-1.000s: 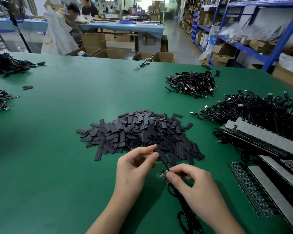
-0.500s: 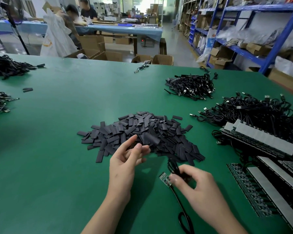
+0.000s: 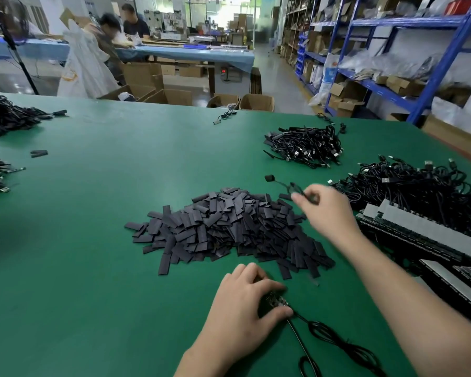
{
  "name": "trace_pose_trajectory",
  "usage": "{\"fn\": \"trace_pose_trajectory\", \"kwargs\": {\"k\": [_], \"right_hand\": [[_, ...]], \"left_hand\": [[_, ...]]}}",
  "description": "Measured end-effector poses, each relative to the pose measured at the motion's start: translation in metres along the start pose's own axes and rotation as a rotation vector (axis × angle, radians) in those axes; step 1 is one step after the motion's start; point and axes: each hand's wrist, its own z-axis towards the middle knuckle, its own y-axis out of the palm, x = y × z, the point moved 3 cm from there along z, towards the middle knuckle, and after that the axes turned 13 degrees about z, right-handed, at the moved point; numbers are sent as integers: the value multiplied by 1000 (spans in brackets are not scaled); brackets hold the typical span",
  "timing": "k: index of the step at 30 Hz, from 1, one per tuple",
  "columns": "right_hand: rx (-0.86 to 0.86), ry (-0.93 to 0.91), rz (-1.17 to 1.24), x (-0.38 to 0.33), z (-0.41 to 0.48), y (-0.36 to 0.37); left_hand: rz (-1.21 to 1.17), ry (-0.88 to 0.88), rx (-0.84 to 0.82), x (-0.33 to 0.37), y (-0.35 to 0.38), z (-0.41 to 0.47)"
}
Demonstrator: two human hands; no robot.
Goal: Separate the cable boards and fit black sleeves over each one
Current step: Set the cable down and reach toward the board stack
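A heap of flat black sleeves [image 3: 229,227] lies mid-table. My left hand [image 3: 242,308] rests on the green table [image 3: 93,268] near the front edge, its fingers curled round a small cable board [image 3: 276,302]; the board's black cable [image 3: 337,341] trails off to the right. My right hand [image 3: 326,210] is raised beyond the heap's right side. It pinches a thin black cable [image 3: 291,187], blurred, whose dark sleeved end [image 3: 269,178] points left, above the table.
Panels of joined boards [image 3: 419,235] and more strips [image 3: 460,284] lie at the right. Black cable heaps sit behind them [image 3: 419,183], farther back [image 3: 305,146] and at the far left [image 3: 8,118]. Two loose sleeves [image 3: 38,153] lie at the left. People work at a distant bench.
My right hand has lifted from the front of the table up and to the right with a cable. My left hand has dropped toward me and now grips a board.
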Motion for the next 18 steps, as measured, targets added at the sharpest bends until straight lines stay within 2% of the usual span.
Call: {"fn": "trace_pose_trajectory", "kwargs": {"k": [4, 8, 10, 14, 18], "right_hand": [[16, -20, 83, -33, 75, -3], [27, -79, 82, -30, 86, 0], [-5, -66, -66, -11, 76, -1], [-174, 111, -532, 33, 66, -10], [-284, 122, -895, 48, 56, -15]], "left_hand": [[-42, 20, -21, -2, 0, -1], [-60, 36, -34, -4, 0, -2], [-62, 38, -36, -5, 1, -1], [-71, 39, -29, -5, 3, 0], [-63, 39, -15, -5, 5, 0]]}}
